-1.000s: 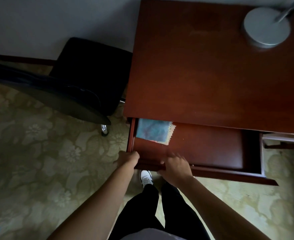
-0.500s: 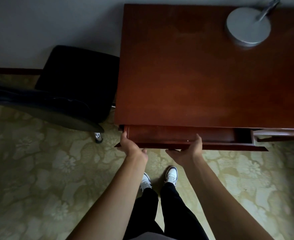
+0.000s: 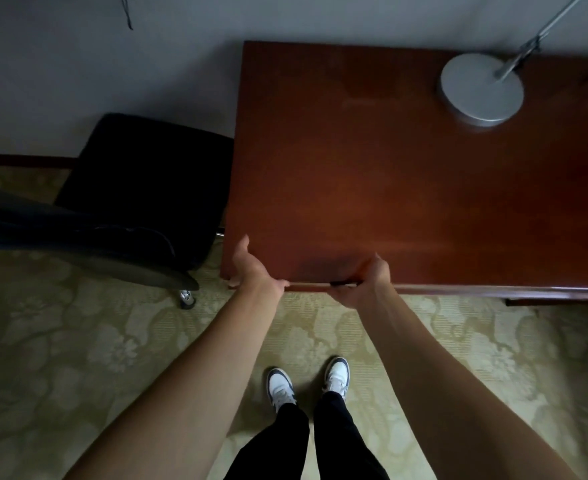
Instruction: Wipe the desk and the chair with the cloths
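Note:
The red-brown wooden desk (image 3: 406, 188) fills the upper right. Its front drawer (image 3: 309, 286) is pushed in, showing only as a thin strip under the desktop edge. My left hand (image 3: 251, 268) presses against the drawer front at the desk's left corner, thumb raised beside the top. My right hand (image 3: 367, 282) presses the same front a little to the right, thumb on the edge and fingers hidden below. Neither hand holds anything. No cloth is in sight. The black chair (image 3: 140, 188) stands left of the desk, against the wall.
A round silver lamp base (image 3: 481, 88) with a slanted metal stem sits at the desk's back right. A chair castor (image 3: 186, 297) rests on the patterned green carpet (image 3: 77, 341). My two shoes (image 3: 306, 382) stand just in front of the desk.
The drawer, open a second ago with a blue cloth lying in it, has been pushed in by both hands. The cloth is now hidden inside.

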### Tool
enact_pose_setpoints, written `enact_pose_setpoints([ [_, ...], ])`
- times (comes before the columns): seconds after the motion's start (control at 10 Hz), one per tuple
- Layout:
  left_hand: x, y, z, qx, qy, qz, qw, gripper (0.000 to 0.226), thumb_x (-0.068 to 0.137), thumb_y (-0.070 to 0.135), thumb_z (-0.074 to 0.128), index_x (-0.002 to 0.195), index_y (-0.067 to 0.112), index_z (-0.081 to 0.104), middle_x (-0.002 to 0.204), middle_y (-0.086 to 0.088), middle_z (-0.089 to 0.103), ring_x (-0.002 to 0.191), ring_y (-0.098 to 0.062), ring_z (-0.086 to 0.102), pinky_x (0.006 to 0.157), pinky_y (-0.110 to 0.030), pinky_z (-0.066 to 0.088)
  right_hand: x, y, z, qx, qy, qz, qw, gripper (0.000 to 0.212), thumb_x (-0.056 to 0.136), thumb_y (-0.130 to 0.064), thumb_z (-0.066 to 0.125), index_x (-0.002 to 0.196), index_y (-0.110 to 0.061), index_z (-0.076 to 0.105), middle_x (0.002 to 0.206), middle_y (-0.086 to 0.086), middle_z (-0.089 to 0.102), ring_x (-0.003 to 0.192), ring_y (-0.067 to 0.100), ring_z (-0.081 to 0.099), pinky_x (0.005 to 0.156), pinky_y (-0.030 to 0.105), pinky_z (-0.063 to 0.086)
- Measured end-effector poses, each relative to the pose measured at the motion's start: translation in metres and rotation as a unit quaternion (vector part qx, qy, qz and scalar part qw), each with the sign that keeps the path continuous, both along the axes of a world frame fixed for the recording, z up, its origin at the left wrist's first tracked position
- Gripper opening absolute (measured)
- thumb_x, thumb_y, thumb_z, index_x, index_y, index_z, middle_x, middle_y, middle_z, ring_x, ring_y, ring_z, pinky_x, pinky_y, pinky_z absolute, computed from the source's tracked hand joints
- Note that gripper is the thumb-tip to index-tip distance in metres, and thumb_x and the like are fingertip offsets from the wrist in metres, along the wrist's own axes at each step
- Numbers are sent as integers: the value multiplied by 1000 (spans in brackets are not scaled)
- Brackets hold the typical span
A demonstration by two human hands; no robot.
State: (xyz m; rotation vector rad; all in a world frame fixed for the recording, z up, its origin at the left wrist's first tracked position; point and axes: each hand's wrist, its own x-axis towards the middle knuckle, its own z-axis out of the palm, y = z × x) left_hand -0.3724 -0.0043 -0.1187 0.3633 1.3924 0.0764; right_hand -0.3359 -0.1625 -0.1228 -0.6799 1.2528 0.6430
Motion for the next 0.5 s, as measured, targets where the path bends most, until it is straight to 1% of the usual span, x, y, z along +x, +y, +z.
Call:
enact_pose_setpoints([
  [0.1,-8,-5,2,8,-21,-22,1000,66,81,45,68,138,26,43,132,-5,55,128,-31,48,111,-65,28,-9,0,-3,-37,-19,38,998,64,89,-53,51,135,-10,45,135,16,52,121,36,53,94,50,45],
  [0.2,-16,-9,12,26,-13,-57,998,61,84,31,69,138,23,43,130,-5,51,124,-29,48,110,-56,36,-16,-9,5,-73,-55,137,986,44,91,-38,50,121,-5,54,125,20,56,115,37,56,90,48,46],
  [0.3,-19,-16,27,57,7,-153,987,64,86,17,67,143,19,37,138,-12,43,125,-34,47,103,-50,46,-19,-24,21,-93,-85,234,964,30,91,-30,49,106,-6,60,101,18,64,84,29,66,73,39,52],
  [0.4,-16,-27,52,78,-36,-237,968,27,91,11,61,118,11,55,119,-13,54,111,-30,57,82,-43,56,-15,-38,39,-130,-140,261,946,20,92,-22,44,94,-9,59,77,13,70,62,25,66,64,33,53],
  [0.5,-8,-49,79,178,-88,-286,937,6,93,15,60,90,12,65,81,-3,67,72,-15,65,60,-26,53,-6,-57,57,-185,-239,212,930,13,85,-12,50,75,-7,57,53,7,60,48,22,61,48,27,50],
])
